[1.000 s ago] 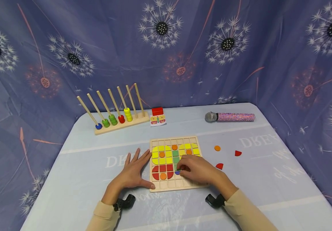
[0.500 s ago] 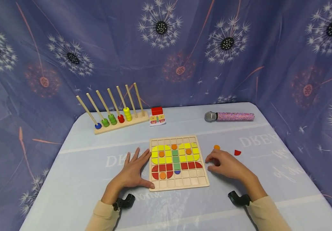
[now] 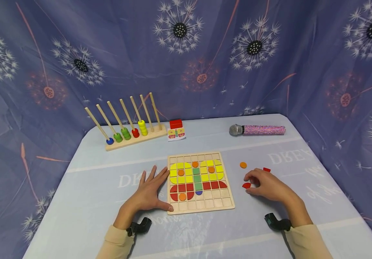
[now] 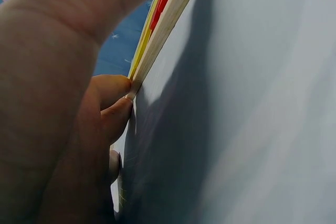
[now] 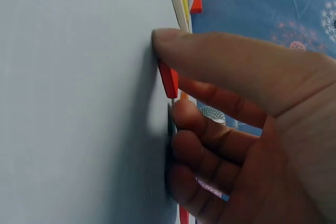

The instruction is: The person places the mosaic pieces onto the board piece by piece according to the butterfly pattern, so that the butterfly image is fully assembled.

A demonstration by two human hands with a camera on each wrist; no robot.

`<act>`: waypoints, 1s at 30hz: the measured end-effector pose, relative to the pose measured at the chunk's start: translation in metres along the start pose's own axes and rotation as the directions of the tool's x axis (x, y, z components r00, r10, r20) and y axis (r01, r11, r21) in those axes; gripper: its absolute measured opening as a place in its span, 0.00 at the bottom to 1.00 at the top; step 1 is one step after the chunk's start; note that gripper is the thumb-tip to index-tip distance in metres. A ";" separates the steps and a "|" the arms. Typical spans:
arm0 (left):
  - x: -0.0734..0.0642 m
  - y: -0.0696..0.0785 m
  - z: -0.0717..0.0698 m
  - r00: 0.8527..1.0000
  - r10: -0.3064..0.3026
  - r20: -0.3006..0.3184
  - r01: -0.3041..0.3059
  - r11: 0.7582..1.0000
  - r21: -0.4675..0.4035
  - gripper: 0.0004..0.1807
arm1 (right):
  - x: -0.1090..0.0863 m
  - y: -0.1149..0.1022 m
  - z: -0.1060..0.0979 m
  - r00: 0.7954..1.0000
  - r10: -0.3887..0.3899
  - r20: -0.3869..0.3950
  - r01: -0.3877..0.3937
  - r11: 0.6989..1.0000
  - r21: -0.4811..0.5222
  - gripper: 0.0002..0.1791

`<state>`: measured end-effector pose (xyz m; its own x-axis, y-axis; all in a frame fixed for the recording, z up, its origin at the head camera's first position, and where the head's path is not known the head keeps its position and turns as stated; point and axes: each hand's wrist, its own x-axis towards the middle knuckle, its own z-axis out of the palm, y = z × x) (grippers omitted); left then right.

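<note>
A wooden grid board (image 3: 216, 204) lies mid-table, with yellow, red, green, orange and blue tiles set in a butterfly-like pattern. My left hand (image 3: 148, 194) is spread flat at the board's left side, thumb on its near corner and fingertips at its edge. To the right of the board, my right hand (image 3: 270, 186) pinches a red quarter-circle tile (image 3: 246, 185) between thumb and fingers, at the tabletop. In the right wrist view, the thumb covers part of this red tile (image 5: 168, 81). Behind that hand lies another red tile (image 3: 266, 169), partly hidden; an orange disc (image 3: 243, 165) is farther back.
At the back left stands a wooden peg rack (image 3: 155, 135) with coloured beads on some pegs. Beside it, a butterfly picture card (image 3: 176, 134) leans by a red block (image 3: 175, 124). A glittery pink microphone (image 3: 263, 130) lies at the back right, before a patterned curtain (image 3: 124, 46).
My right hand has left the board and moved right to the red quarter-circle tile, which it now pinches. A row of red tiles on the board is uncovered. The left hand stays put.
</note>
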<state>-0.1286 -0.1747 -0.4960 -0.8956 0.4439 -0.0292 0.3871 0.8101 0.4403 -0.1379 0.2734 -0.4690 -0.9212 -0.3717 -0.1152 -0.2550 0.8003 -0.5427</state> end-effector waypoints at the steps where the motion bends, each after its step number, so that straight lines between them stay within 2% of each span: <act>1: 0.000 0.000 0.000 1.000 -0.002 0.001 0.002 1.000 0.001 0.71 | 0.000 0.000 0.000 1.000 0.009 0.003 -0.009 1.000 0.009 0.16; 5: 0.000 0.000 0.000 1.000 -0.009 0.004 0.009 1.000 0.000 0.71 | 0.001 -0.001 0.001 1.000 0.031 -0.004 -0.031 0.999 0.008 0.16; 9: 0.000 0.000 0.000 1.000 -0.004 0.001 0.004 1.000 0.002 0.70 | 0.003 -0.006 0.005 1.000 0.000 -0.028 -0.001 1.000 -0.019 0.20; 14: 0.000 0.000 -0.001 1.000 0.008 -0.003 -0.008 1.000 0.008 0.70 | 0.004 -0.010 0.011 0.999 -0.039 -0.006 0.039 0.999 -0.016 0.24; 21: 0.000 0.001 -0.001 1.000 -0.003 -0.003 0.003 1.000 0.007 0.70 | 0.003 -0.008 0.009 1.000 -0.022 -0.013 0.022 1.000 -0.013 0.19; 26: 0.000 0.000 0.000 1.000 -0.012 0.003 0.012 1.000 0.012 0.70 | 0.007 -0.010 0.010 0.998 -0.050 -0.033 0.048 0.998 -0.043 0.17; 30: 0.000 0.000 0.000 1.000 -0.008 0.006 0.008 1.000 0.007 0.70 | 0.012 -0.022 0.013 0.996 -0.085 -0.036 0.083 0.995 -0.049 0.16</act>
<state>-0.1286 -0.1751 -0.4958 -0.8975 0.4394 -0.0382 0.3814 0.8166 0.4333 -0.1401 0.2451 -0.4687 -0.9061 -0.4212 -0.0388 -0.3449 0.7888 -0.5087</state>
